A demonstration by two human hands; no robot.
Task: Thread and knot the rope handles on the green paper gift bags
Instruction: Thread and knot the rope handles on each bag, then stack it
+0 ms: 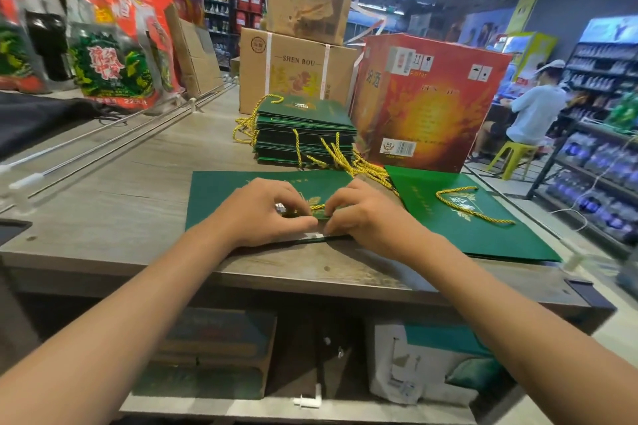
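Note:
A flat green paper gift bag (221, 193) lies at the counter's near edge. My left hand (266, 210) and my right hand (362, 210) meet over its near rim, and both pinch a short stretch of yellow rope (317, 207) between their fingertips. To the right lies a second green bag (483, 235) with a yellow rope handle (466, 207) looped across it. Behind stands a stack of green bags (303, 128) with yellow ropes hanging off its sides. A bundle of loose yellow ropes (366, 166) lies between the stack and my right hand.
A red carton (424, 103) and brown cardboard boxes (293, 69) stand behind the stack. Packaged goods (110, 69) line the left back of the wooden counter (114, 203). A person (531, 114) sits on a yellow stool at the right, near shelves of bottles.

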